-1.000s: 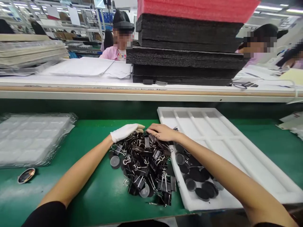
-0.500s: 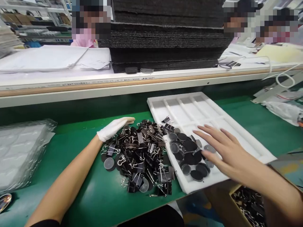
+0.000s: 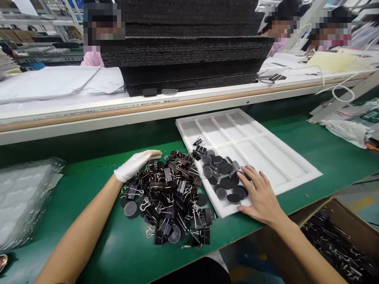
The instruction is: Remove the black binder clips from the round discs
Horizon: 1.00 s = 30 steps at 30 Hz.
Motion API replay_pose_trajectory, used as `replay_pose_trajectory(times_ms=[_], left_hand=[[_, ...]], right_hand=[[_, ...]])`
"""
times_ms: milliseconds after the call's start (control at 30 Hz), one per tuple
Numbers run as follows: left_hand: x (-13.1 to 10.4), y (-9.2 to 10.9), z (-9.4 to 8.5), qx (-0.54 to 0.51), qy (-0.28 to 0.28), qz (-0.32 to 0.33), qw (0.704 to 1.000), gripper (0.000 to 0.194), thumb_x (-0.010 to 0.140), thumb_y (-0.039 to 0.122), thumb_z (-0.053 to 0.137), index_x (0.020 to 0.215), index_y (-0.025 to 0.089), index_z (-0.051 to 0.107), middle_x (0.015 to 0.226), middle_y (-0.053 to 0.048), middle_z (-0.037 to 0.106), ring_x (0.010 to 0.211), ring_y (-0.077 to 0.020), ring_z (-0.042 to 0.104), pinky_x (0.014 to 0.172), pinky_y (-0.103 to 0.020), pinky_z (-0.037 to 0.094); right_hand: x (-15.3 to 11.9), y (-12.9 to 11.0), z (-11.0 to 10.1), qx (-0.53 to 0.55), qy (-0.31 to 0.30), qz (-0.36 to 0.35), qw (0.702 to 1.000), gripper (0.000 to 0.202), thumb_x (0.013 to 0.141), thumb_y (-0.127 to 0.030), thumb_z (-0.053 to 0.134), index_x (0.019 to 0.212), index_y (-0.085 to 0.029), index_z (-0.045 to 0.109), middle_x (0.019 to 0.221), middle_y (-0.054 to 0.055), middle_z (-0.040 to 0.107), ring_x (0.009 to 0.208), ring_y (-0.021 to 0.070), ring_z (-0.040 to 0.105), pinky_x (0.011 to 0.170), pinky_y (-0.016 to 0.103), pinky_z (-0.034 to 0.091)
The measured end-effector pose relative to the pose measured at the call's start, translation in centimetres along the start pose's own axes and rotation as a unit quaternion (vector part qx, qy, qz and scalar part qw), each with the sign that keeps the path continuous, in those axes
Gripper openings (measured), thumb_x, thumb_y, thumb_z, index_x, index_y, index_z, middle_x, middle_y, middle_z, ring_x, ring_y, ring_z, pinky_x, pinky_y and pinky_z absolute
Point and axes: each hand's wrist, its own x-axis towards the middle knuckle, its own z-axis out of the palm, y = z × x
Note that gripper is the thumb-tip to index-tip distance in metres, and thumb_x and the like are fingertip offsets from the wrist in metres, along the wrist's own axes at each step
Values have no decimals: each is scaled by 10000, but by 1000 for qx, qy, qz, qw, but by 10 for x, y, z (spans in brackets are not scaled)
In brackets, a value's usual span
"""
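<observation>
A heap of black binder clips (image 3: 168,185) with a few round discs among them lies on the green table. At its far left side rests my left hand (image 3: 137,163), in a white glove with bare fingertips, its fingers stretched out flat against the heap. Dark and clear round discs (image 3: 226,181) are gathered in the near left part of a white divided tray (image 3: 284,157). My bare right hand (image 3: 259,193) is at the right side of these discs with fingers spread, the fingertips at the pile's edge. Two binder clips (image 3: 199,148) sit on the tray's left rim.
Stacked clear plastic trays (image 3: 26,197) stand at the left. Below the table's right edge, a cardboard box (image 3: 352,221) holds more binder clips. A shelf (image 3: 142,108) with a tall stack of black foam sheets (image 3: 189,55) runs behind; people sit beyond it.
My right hand has come down and closer to the discs, at the tray's near side. The left hand stays by the heap. The view has shifted slightly right.
</observation>
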Motion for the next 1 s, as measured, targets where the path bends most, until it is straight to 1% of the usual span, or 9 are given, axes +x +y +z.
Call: replay_pose_trajectory(times_ms=[333, 433, 500, 567, 633, 733, 800, 900, 1000], left_hand=[[1, 2, 1, 4, 8, -2, 1000, 571, 961, 606, 610, 1331, 178, 692, 1438, -144, 669, 1349, -325, 629, 1247, -536, 390], [0, 3, 2, 0, 13, -6, 1000, 579, 952, 612, 624, 1328, 178, 698, 1437, -150, 668, 1350, -334, 628, 1247, -551, 385], [2, 1, 2, -31, 20, 2, 999, 587, 938, 616, 646, 1308, 166, 714, 1429, -163, 671, 1343, -349, 630, 1242, -566, 387], [4, -3, 1, -81, 28, 16, 996, 571, 925, 607, 670, 1274, 160, 737, 1410, -168, 683, 1332, -359, 636, 1237, -574, 391], [7, -8, -1, -127, 31, 23, 991, 531, 928, 583, 679, 1256, 171, 750, 1401, -157, 691, 1333, -355, 637, 1239, -568, 386], [7, -12, -2, -141, 22, 12, 990, 534, 953, 574, 645, 1302, 177, 727, 1445, -157, 661, 1371, -354, 606, 1239, -551, 384], [4, -9, -1, -114, 8, 3, 993, 576, 965, 595, 610, 1349, 175, 696, 1494, -162, 621, 1404, -357, 575, 1234, -535, 392], [-3, 2, 3, -32, -4, -4, 999, 604, 957, 623, 599, 1371, 191, 682, 1504, -129, 620, 1401, -330, 581, 1240, -494, 387], [-8, 12, 10, 111, -25, -6, 993, 569, 960, 652, 564, 1338, 250, 705, 1459, -49, 667, 1394, -273, 585, 1261, -428, 358]], right_hand=[[25, 10, 18, 61, 13, -18, 998, 984, 958, -823, 212, 1692, -189, 48, 1631, 267, 295, 1478, 461, 358, 1174, 717, 280], [39, -2, 5, 85, 34, 14, 996, 883, 996, -757, 158, 1690, -228, 25, 1665, 244, 208, 1519, 476, 283, 1186, 764, 207], [62, -16, -10, 95, 40, 34, 994, 753, 1047, -638, 235, 1678, -240, 132, 1672, 218, 214, 1544, 455, 256, 1213, 726, 206], [99, -35, -23, 102, 5, 17, 995, 583, 1079, -504, 306, 1600, -250, 365, 1632, 180, 358, 1531, 394, 326, 1247, 652, 213], [145, -54, -25, 146, -92, -10, 985, 551, 1102, -465, 239, 1530, -228, 492, 1590, 134, 482, 1493, 311, 422, 1265, 546, 266], [212, -79, -6, 185, -218, 8, 958, 660, 1100, -524, 210, 1582, -140, 446, 1675, 156, 383, 1549, 312, 353, 1267, 491, 287], [243, -91, 11, 182, -287, 3, 940, 676, 1094, -564, 219, 1554, -156, 500, 1633, 155, 454, 1513, 338, 411, 1234, 500, 324], [263, -101, 23, 175, -330, -11, 928, 700, 1089, -587, 199, 1235, -169, 742, 1291, 165, 728, 1228, 352, 657, 1024, 463, 490], [257, -105, 21, 160, -309, -3, 937, 744, 1087, -597, 166, 960, -182, 771, 1048, 157, 780, 1002, 327, 720, 863, 408, 500]])
